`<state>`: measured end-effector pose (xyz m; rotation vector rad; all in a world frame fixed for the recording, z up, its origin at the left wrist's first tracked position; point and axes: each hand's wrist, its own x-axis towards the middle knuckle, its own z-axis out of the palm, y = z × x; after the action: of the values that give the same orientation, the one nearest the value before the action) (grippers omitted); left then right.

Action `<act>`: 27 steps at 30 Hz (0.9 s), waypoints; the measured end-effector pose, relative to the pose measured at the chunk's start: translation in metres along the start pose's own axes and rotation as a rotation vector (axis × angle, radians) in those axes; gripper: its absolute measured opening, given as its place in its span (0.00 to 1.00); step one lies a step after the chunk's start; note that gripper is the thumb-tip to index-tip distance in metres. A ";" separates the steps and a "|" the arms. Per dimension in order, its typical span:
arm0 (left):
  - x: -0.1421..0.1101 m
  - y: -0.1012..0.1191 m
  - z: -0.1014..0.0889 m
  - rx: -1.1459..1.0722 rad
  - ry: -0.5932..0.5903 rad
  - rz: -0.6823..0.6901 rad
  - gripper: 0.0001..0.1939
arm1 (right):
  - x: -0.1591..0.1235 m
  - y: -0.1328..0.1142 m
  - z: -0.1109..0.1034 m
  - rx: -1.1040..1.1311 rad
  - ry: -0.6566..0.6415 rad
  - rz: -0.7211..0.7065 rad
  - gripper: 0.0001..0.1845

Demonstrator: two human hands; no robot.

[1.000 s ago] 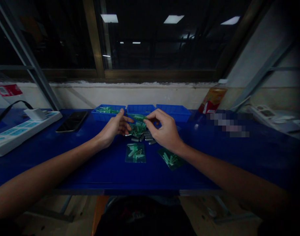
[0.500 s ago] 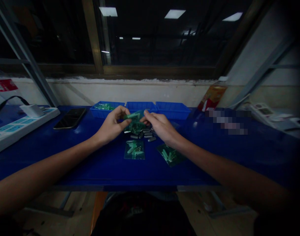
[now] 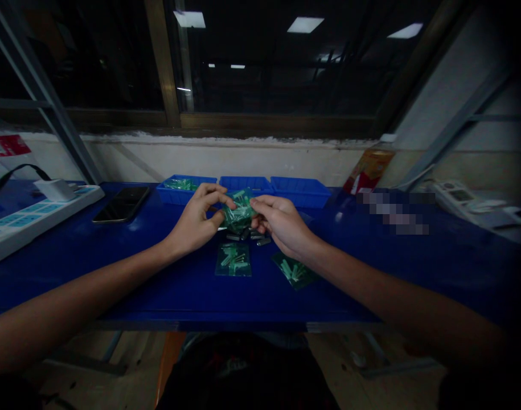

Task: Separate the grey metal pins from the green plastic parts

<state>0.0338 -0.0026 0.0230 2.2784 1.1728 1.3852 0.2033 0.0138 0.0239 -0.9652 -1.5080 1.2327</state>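
Observation:
A small green plastic bag (image 3: 240, 209) with pale, slim pieces inside is held up between my two hands. My left hand (image 3: 201, 219) pinches its left side between thumb and fingers. On the right edge, my right hand (image 3: 281, 223) grips the bag with thumb over curled fingers. Beneath them lie several short metal cylinders (image 3: 263, 241), partly hidden by the hands and bag. Closer to me, a flat green bag (image 3: 233, 260) of pale pieces and screws lies on the table. Another such bag (image 3: 295, 270) rests under my right forearm, partly covered.
Three blue bins stand along the wall: the left bin (image 3: 168, 196) holds green bags, beside a middle bin (image 3: 245, 182) and a right bin (image 3: 300, 193). A phone (image 3: 122, 205) and a white power strip (image 3: 42, 219) lie left on the blue table (image 3: 166, 296).
The green bag has turned from edge-on to facing me, showing its contents. My left fingers have shifted on it, and both hands stay nearly in place.

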 end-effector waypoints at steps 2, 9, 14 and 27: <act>0.000 0.001 0.000 0.005 0.016 -0.027 0.11 | 0.000 -0.001 0.000 0.013 0.030 -0.043 0.08; 0.000 -0.001 0.001 -0.016 -0.016 -0.070 0.10 | 0.001 0.003 -0.002 -0.045 0.050 -0.101 0.08; 0.000 -0.002 0.001 -0.011 -0.023 -0.045 0.11 | 0.000 0.003 -0.001 -0.059 0.064 -0.114 0.09; 0.000 -0.005 0.002 -0.180 -0.112 -0.180 0.09 | -0.001 0.003 0.000 -0.086 0.077 -0.166 0.08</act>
<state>0.0331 0.0015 0.0189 2.0440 1.1372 1.2268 0.2037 0.0134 0.0210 -0.9126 -1.5574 1.0094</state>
